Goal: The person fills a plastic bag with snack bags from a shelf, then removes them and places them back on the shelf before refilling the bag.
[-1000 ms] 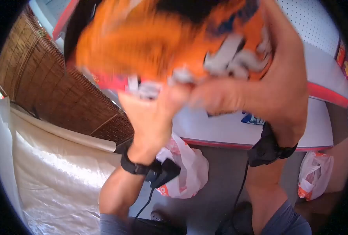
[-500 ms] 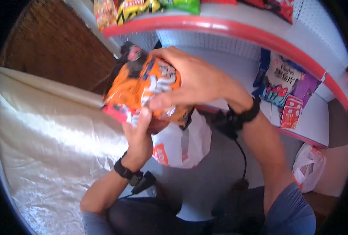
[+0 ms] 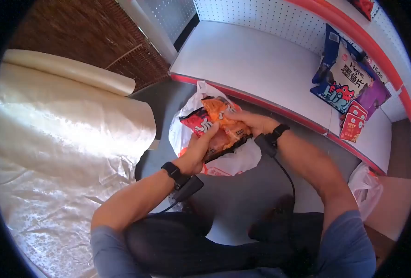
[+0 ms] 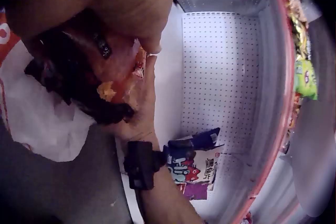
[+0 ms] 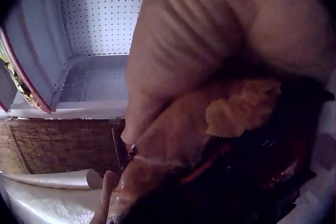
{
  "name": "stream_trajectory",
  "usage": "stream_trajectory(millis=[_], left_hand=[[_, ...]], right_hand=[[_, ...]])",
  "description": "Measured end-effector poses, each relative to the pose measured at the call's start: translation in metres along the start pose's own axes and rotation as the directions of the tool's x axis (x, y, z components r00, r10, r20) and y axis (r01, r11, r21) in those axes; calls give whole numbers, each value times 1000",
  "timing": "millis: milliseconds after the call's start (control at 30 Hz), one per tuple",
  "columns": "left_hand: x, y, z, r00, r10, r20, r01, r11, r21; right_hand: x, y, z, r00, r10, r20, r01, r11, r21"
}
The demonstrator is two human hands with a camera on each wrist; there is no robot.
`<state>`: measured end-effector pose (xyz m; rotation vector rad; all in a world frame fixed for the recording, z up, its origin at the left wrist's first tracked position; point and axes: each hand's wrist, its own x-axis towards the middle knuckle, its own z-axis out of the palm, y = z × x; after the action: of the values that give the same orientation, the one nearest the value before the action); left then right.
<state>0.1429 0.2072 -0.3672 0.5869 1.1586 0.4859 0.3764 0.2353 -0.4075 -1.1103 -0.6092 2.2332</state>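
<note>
In the head view both hands hold a bundle of snack bags between them, low over a white plastic shopping bag [image 3: 249, 155]. An orange snack bag [image 3: 213, 107] with white lettering is uppermost. A pink-red snack bag [image 3: 195, 121] sticks out on the left. My left hand [image 3: 197, 150] grips the bundle from the near left, thumb up over it. My right hand [image 3: 249, 121] holds the right side, thumb on the front. The right wrist view shows the dim underside of the packets against the right hand [image 5: 194, 40].
Ahead is a white, red-edged shelf [image 3: 242, 44]; chip bags [image 3: 346, 76] and small red packets [image 3: 353, 123] are at its right. A shiny cream cloth [image 3: 66, 134] lies left, before a woven panel [image 3: 90, 32]. A second plastic bag [image 3: 365, 187] is at right.
Both hands have brought the snack bags down from close before the head to over the shopping bag. The head view has shifted too, showing more of the lower shelf.
</note>
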Motion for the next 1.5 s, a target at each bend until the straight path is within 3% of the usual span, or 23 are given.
stream_trajectory(millis=[100,167,233,300,367,433,467,500,567,600,667,700,767,900,967,1000,1067,1100,1167,1200,1233,1400,1500], left_hand=[[5,3,7,996,-76,35,77,997,-4],[2,7,18,981,-11,193,24,997,-67],[14,-1,17,983,-6,183,11,1000,-26],[21,-9,16,982,-81,171,58,989,139],[34,-20,10,976,-127,175,102,985,141],[38,-25,7,957,-266,119,211,914,348],[35,-28,11,978,-201,48,173,923,344],[38,-31,6,979,-201,45,174,923,342],[47,-37,-7,975,-100,200,-8,877,481],[61,-46,-22,975,-105,198,-3,877,481],[93,-60,-50,948,-194,253,-10,775,632],[77,-43,-41,947,-197,254,-8,774,633],[48,-16,-26,996,39,79,-88,374,923],[61,-27,-58,999,38,38,-51,456,889],[67,-23,-79,968,-188,165,15,700,714],[68,-16,-83,968,-190,164,16,700,714],[72,-2,-91,959,-225,172,-74,389,918],[81,-9,-105,958,-230,170,-71,388,919],[97,-22,-123,995,92,-47,2,436,900],[97,-23,-118,988,58,-145,95,513,853],[97,-23,-113,988,52,-147,100,517,850],[100,-21,-94,968,207,-140,-33,661,750],[105,-2,-93,956,195,-220,15,716,698]], right_hand=[[3,-12,-12,990,-99,103,94,994,49],[-4,-26,-18,994,-63,88,67,997,-47],[-6,-33,-15,993,-113,41,118,982,-147],[-5,-34,-11,990,-131,45,137,965,-222],[-3,-32,-8,983,-169,-73,114,872,-476],[19,-12,-23,963,-257,-79,166,799,-577],[30,-2,-32,934,-348,-76,211,712,-670],[36,2,-35,935,-347,-73,212,713,-669],[44,8,-43,882,-460,-101,176,521,-835],[43,8,-42,884,-457,-103,174,525,-833],[37,1,-36,887,-459,-52,241,555,-796],[39,2,-38,887,-459,-54,240,557,-795],[41,3,-38,873,-476,-106,170,502,-848],[39,2,-34,901,-404,-155,75,499,-863],[39,0,-35,894,-434,-113,128,489,-863],[39,-1,-35,894,-434,-114,128,491,-862],[40,0,-36,890,-434,-142,56,411,-910],[43,1,-38,890,-432,-144,55,416,-908],[48,4,-43,897,-408,-173,3,396,-918],[49,5,-44,899,-403,-174,1,398,-917],[50,6,-45,895,-413,-169,22,418,-908],[46,6,-41,869,-476,-139,80,411,-908],[50,8,-46,865,-488,-117,117,423,-898]])
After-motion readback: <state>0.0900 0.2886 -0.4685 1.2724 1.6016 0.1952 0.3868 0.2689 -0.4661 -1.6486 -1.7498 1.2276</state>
